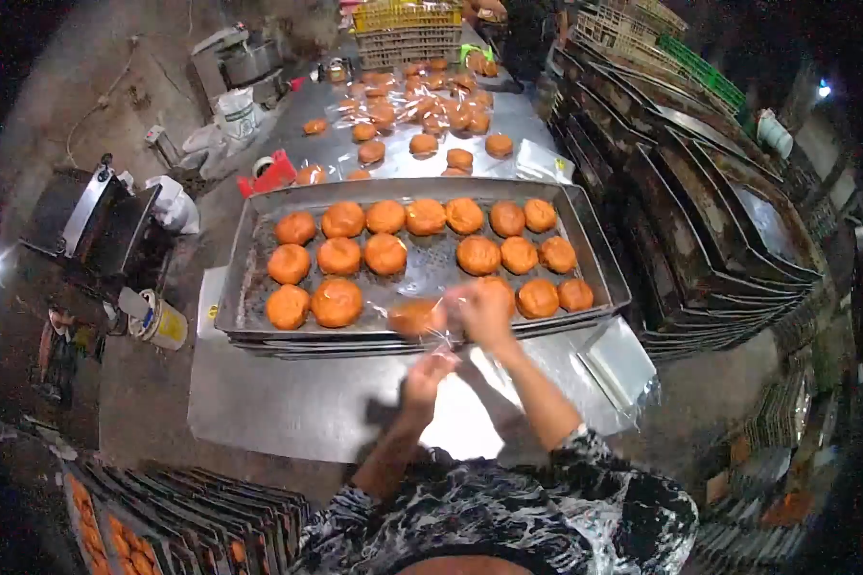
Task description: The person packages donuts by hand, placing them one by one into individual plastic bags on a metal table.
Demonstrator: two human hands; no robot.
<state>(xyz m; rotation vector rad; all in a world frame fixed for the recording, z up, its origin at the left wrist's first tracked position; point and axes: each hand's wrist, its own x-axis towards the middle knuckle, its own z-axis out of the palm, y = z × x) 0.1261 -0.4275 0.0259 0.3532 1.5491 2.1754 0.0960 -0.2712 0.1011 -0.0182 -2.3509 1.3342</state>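
A dark metal tray (254, 244) with rows of round orange-brown buns (338, 256) rests on the steel table. Over its near edge, a blurred bun (414, 317) in clear plastic film hangs between my hands. My right hand (481, 311) is closed on the film at the bun's right side. Just below and to the left, my left hand (426, 381) pinches the lower end of the clear film, at the front edge of the tray. The exact fingertip contact is blurred.
Wrapped buns (431, 103) lie in a pile behind the tray, near a red tape dispenser (274, 172) and stacked crates (409, 46). A stack of clear bags (619, 362) sits front right. Stacked trays (729, 230) stand at the right, more at lower left.
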